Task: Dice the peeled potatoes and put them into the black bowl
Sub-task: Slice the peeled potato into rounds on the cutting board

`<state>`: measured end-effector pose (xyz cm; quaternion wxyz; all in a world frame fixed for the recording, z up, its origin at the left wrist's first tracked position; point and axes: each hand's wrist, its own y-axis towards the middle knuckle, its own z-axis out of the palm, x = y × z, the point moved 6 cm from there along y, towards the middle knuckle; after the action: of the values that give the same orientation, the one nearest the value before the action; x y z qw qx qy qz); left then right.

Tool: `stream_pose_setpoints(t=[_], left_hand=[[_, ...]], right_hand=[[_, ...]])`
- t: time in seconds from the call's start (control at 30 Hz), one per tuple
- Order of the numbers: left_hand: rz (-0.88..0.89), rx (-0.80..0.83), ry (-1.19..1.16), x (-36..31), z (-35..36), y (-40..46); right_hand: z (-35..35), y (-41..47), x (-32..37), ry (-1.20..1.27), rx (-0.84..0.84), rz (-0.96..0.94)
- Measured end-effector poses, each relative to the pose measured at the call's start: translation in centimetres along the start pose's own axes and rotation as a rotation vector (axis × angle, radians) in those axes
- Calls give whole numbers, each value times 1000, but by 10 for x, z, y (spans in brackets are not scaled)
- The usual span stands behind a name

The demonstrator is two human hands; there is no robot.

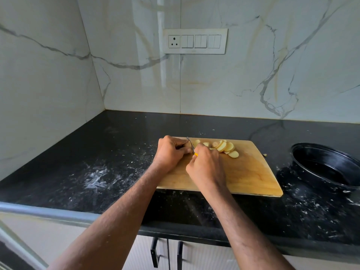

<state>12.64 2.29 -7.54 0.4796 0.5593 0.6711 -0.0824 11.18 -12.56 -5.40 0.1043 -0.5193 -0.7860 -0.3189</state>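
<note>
Left forearm (124, 203): bare to the frame's lower edge, no sleeve in view, fine hair along it.
Right forearm (239, 221): bare likewise, fine hair.
Left hand (171, 152): bare; no ring or glove visible.
Right hand (206, 166): bare; wrist seemingly without watch or band, though the picture is soft.

- White marble-veined wall (253, 71) panels are meeting in the far left corner, reflecting soft light.
- A white switch plate (195, 41) is sitting on the far wall.
- Black speckled tabletop (109, 152) is overhanging pale cabinet doors with black handles (154, 252).
</note>
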Motion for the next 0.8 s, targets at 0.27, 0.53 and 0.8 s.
stream_pose_setpoints(t=[0.27,0.53,0.8], left_hand=[[-24,17,27,1,0,-1],[8,23,52,0,2,0],[-32,-21,87,4,-2,0]], right_hand=[[10,9,4,4,85,33],[8,-5,-3,-35,110,20],[2,-13,-17,-15,15,-7]])
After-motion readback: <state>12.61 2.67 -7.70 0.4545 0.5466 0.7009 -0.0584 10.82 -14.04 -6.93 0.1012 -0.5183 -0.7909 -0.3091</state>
